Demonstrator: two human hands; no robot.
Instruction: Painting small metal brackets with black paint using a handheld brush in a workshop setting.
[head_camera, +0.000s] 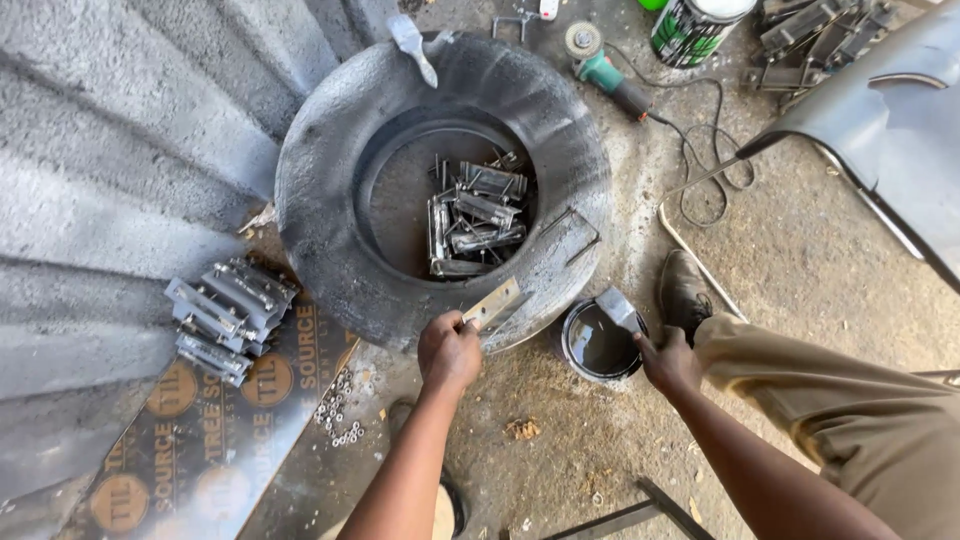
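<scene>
A stack of grey hinges (228, 318) lies on a printed board (190, 450) at the left. The left hand (448, 352) pinches a bare metal plate (494, 303) at its near end, the plate resting on the tyre (330, 190) rim. Inside the tyre lies a heap of painted hinges (478, 218). The right hand (668, 362) grips a brush (618, 308) over a can (598, 342) of dark paint.
</scene>
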